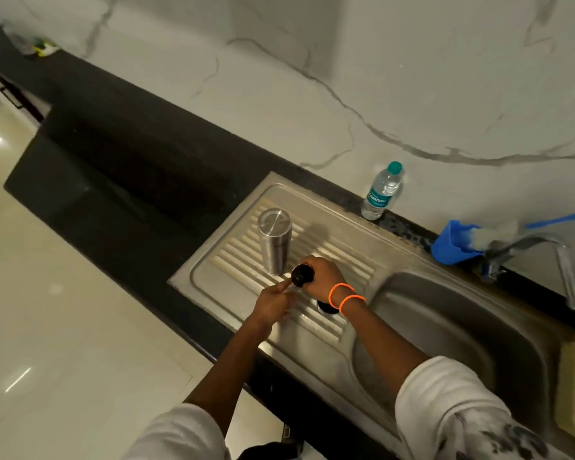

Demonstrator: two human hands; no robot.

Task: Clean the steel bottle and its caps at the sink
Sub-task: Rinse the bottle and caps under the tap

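Right hand (319,277) clamps a black cap (302,275), left hand's (273,303) loosely curled fingers touching; apparently wet, it could slip and topple the steel bottle (274,240) beside it

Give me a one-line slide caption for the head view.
Right hand grips a black cap, left hand touching it, beside the steel bottle standing on the drainboard.

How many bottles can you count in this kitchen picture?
2: the steel bottle stands upside down on the draining board; a plastic water bottle stands by the wall.
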